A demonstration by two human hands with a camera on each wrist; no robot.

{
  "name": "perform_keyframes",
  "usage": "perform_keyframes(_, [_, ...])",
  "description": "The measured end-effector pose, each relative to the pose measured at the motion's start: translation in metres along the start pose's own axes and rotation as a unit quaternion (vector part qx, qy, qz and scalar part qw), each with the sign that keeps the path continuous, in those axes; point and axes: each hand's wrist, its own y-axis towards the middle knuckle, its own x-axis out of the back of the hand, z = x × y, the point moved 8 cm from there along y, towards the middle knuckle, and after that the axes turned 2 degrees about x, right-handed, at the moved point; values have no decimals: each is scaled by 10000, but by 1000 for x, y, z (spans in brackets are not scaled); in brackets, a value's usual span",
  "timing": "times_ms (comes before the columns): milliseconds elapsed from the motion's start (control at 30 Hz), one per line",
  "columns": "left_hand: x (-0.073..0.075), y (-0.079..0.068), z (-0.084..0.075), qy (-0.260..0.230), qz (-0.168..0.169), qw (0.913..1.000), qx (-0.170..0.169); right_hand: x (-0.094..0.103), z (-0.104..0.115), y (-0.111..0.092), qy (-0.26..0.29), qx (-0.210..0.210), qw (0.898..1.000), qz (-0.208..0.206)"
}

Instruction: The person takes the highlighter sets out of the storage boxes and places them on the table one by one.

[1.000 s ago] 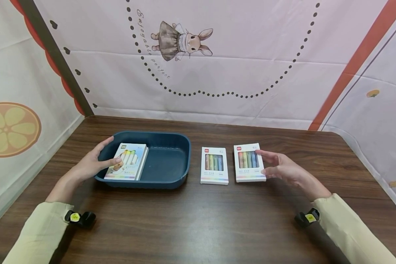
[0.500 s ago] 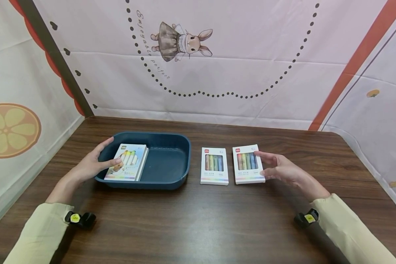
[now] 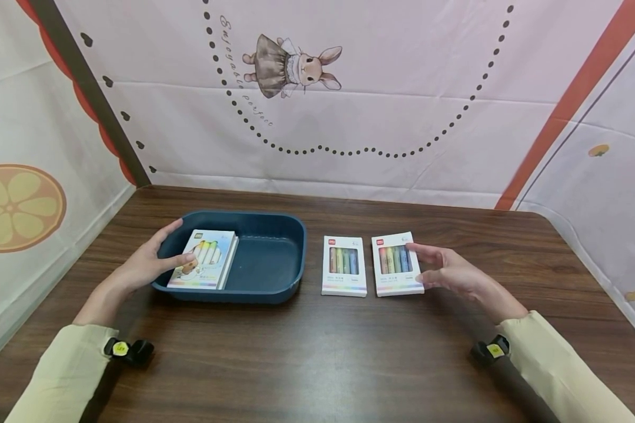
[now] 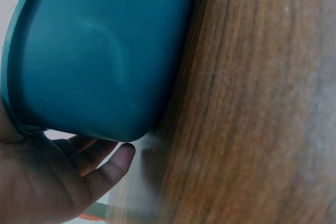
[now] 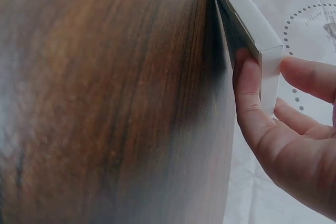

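Observation:
My left hand (image 3: 143, 265) grips the left end of a dark blue plastic basin (image 3: 267, 264), its thumb over the rim. The left wrist view shows fingers against the basin's outer wall (image 4: 94, 61). In the basin's left half lies a stack of white marker boxes (image 3: 206, 261). My right hand (image 3: 450, 269) pinches the right edge of a white crayon box (image 3: 398, 282) with a window showing coloured sticks. From the right wrist view, this box (image 5: 270, 80) tilts, its held edge raised off the table and fingers underneath. A matching crayon box (image 3: 344, 285) lies flat to its left.
Everything stands on a brown wood-grain table (image 3: 317, 358). A pale printed cloth (image 3: 402, 64) hangs behind the far edge and along both sides. The basin's right wall stands close to the flat crayon box.
The crayon box in my right hand has shifted slightly left and nearer to me, turning a little. My left hand and the basin have stayed in place.

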Motion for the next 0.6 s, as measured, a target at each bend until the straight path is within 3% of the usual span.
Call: perform_keyframes(600, [1, 0, 0, 6, 23, 10000, -85, -1, -2, 1, -224, -138, 9996, 44])
